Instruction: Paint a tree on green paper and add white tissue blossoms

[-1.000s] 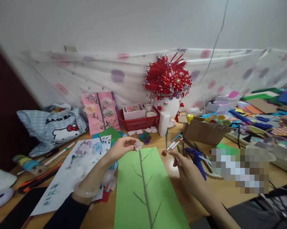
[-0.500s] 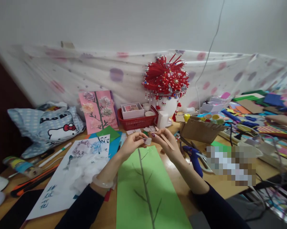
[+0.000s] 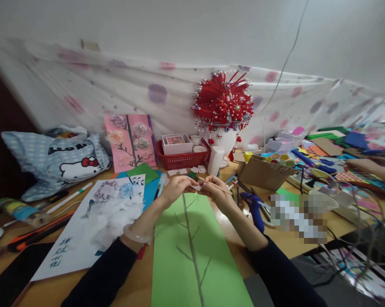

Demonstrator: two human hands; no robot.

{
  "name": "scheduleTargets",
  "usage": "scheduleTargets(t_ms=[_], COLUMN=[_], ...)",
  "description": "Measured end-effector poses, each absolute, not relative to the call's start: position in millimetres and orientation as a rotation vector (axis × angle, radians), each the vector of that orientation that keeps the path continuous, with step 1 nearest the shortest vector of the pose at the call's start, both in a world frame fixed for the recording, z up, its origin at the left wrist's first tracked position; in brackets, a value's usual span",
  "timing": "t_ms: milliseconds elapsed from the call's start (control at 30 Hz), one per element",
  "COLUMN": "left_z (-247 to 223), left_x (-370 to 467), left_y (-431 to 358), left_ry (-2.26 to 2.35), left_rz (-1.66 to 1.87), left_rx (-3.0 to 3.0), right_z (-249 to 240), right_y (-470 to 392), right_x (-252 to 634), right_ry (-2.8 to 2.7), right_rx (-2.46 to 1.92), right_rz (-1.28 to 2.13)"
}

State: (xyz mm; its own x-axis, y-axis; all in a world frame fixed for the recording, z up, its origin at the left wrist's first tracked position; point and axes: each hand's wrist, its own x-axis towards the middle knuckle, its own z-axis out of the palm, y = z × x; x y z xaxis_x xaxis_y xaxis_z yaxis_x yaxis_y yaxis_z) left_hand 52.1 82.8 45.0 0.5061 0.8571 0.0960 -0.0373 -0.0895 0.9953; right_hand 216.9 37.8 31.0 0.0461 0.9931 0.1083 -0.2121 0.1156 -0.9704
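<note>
Just below the frame's middle, I see the left hand (image 3: 178, 188) with its grip pinched on a small pale piece (image 3: 196, 187). The right hand (image 3: 218, 197) grips a thin tan stick (image 3: 218, 187). Both meet by the green paper's (image 3: 171, 268) top end.

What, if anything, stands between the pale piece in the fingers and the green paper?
Nothing visible does. The pale piece, partly hidden by the left hand and right hand, is held near the green paper's far edge. The right hand holds a stick; the glue gun lies to the right, off the paper.
</note>
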Motion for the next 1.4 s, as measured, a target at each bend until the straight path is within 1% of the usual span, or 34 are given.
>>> scheduleTargets(t_ms=[167,400,567,867,1100,1400], left_z=[41,35,39,49,52,50], left_x=[52,52,51,48,47,49], left_y=[84,86,82,78,76,74], left_ry=[0.856,0.908,0.947,0.908,0.848,0.721], left_rz=[0.923,1.028,1.032,0.931,0.937,0.986], left_rx=[1.717,1.795,1.989,2.181,2.311,2.367], right_z=[26,24,24,30,28,26], right_y=[40,40,38,34,35,36], right_x=[218,219,218,218,221,221], right_ry=[-1.111,-1.112,-1.085,-1.135,-1.179,-1.059], right_rx=[-0.945,-0.912,-0.933,-0.896,-0.916,-0.923], right_rz=[1.226,1.221,1.270,1.270,1.256,1.325])
